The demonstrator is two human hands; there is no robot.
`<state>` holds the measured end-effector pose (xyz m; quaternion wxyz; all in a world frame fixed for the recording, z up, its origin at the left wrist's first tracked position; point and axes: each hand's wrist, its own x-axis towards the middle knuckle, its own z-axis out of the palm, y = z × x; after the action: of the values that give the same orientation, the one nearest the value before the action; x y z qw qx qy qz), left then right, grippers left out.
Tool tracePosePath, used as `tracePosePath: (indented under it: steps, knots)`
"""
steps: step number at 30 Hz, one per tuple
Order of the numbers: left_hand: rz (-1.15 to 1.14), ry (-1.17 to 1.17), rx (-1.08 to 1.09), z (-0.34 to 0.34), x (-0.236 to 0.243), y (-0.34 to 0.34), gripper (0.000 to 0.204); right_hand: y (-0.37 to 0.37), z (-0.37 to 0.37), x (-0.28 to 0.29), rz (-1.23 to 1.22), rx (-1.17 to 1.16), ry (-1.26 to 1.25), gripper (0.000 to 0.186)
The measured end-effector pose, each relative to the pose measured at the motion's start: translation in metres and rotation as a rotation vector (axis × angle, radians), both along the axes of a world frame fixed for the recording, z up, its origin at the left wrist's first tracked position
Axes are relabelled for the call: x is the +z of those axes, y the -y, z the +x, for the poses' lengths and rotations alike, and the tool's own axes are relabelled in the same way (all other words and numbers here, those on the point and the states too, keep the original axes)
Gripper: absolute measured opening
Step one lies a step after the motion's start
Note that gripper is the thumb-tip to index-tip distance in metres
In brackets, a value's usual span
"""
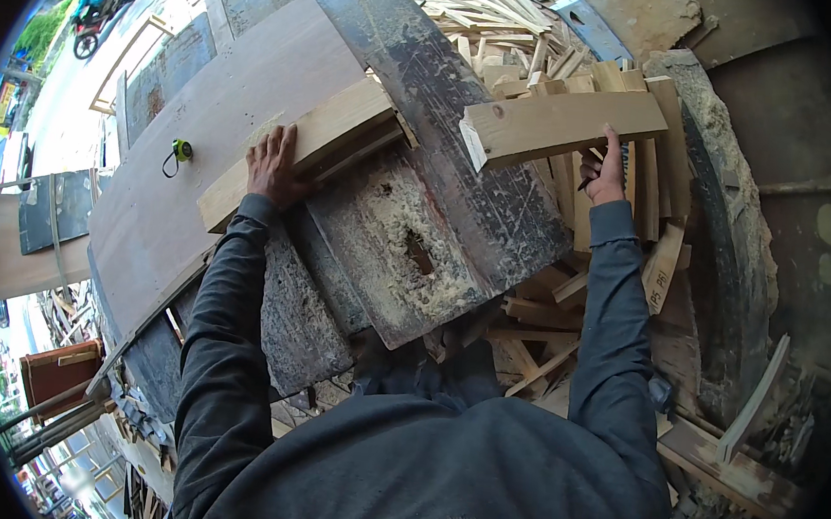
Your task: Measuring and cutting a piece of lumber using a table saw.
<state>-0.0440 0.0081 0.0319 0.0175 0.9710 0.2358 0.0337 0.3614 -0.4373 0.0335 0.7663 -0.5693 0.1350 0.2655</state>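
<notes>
Dark shirt point(419, 465) nearest, the person stands at a worn surface point(496, 222) bearing a broad panel point(190, 144). Along the panel's right edge lies a thick board point(333, 126); well right of the panel, a plank point(573, 124). The left hand point(275, 163), fingers spread, rests on the board, probably steadying it. The right hand point(606, 167), mostly curled, holds the plank's near edge, forefinger raised along it, seemingly for balance. On the panel sits a tape measure point(182, 149).

Seeing a black-strapped green tape measure point(183, 150) at left, motorcycle point(106, 13) on the pale road point(69, 101) upper left, wood strips point(498, 14) heaped up top, and a batten point(755, 399) angled upward at lower right.
</notes>
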Motion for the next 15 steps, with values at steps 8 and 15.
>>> tracePosePath:
  steps: [8,15]
  knots:
    - [0.012,0.135,0.114,0.003,-0.039,-0.036,0.113,0.113,-0.073,0.009,0.11,-0.132,-0.209,0.054]
    - [0.031,-0.133,0.148,0.004,-0.036,-0.026,0.085,0.195,-0.124,0.034,0.192,-0.265,-0.207,0.053]
